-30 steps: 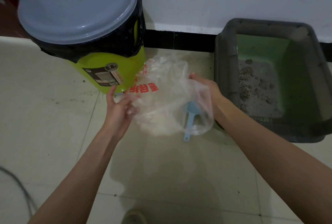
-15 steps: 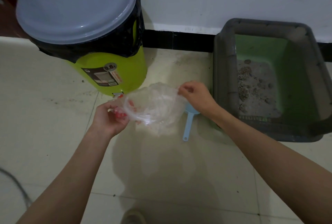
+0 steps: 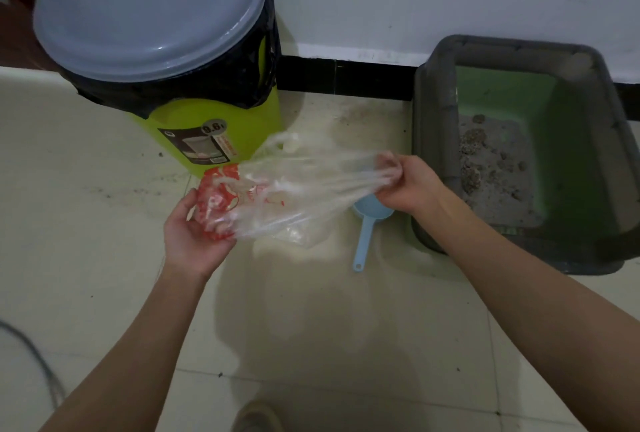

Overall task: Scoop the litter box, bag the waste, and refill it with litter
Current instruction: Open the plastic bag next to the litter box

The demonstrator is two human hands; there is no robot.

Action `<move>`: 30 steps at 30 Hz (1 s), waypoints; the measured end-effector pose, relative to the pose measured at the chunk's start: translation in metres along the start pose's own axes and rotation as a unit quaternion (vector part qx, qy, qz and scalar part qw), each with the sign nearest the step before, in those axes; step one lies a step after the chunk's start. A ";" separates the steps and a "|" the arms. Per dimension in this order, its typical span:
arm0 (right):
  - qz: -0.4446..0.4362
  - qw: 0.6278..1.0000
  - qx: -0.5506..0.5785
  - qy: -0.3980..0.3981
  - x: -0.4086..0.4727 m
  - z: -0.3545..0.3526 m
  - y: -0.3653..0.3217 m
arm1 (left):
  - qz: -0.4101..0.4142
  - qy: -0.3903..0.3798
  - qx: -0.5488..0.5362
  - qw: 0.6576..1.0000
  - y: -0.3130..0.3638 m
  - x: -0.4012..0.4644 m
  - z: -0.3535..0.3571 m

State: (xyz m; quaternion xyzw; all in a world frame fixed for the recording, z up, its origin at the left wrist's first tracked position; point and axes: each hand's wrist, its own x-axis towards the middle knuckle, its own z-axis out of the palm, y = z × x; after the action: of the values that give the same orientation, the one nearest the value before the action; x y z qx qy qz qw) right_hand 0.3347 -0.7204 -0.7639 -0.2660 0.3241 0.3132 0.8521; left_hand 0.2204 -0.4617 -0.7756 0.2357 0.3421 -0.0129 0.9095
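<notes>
At the far left, a dark cable curves across the tiled floor. Behind it stands a lime-green waste bin with a grey lid closed on top and a black liner folded over its rim. A label on the bin's front reads "9.6".

Your left hand is palm-up in front of the bin. Its fingers curl round the bunched, red-printed end of a clear plastic bag, so this hand is grasping the bag. The bag is held above the floor and stretched taut between your two hands, with its film gathered into long creases. A loose handle loop of the bag stands up near the bin's base.

Your right hand is to the right of the bag, clenched round the opposite gathered end. Both hands therefore hold the same bag.

Directly below your right hand, a light-blue litter scoop lies on the floor, with its bowl partly hidden by that hand and its handle pointing toward you. Neither hand touches it.

At the right, the litter box sits on the floor against the wall. It has a grey rim and a green interior. Grey litter with darker clumps covers part of its bottom; the right part shows bare green.

At the bottom centre, the tip of a shoe is visible.
</notes>
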 end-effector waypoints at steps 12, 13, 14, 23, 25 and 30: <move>-0.042 0.920 -0.360 0.151 0.001 -0.004 0.028 | -0.001 -0.075 0.076 0.994 -0.031 0.025 -0.017; -0.012 0.918 -0.363 0.159 0.000 -0.004 0.035 | -0.015 -0.076 0.059 0.995 -0.041 0.025 -0.019; 0.016 0.921 -0.356 0.156 0.000 -0.004 0.043 | -0.044 -0.077 0.044 0.995 -0.052 0.021 -0.019; -0.057 0.804 -0.560 0.191 0.024 -0.022 0.095 | 0.038 0.105 0.611 0.783 -0.061 0.002 -0.017; -0.135 0.747 -0.623 0.188 0.025 -0.022 0.092 | 0.163 0.111 0.811 0.550 -0.057 -0.002 -0.014; -0.211 0.622 -0.740 0.143 0.011 -0.022 0.078 | 0.440 -0.071 0.863 0.239 -0.054 0.014 0.010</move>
State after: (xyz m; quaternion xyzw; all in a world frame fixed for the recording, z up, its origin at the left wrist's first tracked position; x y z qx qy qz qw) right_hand 0.2774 -0.6789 -0.8051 -0.9093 0.0353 0.2170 0.3533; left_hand 0.2271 -0.5117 -0.8005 0.9906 -0.0978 0.0853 0.0439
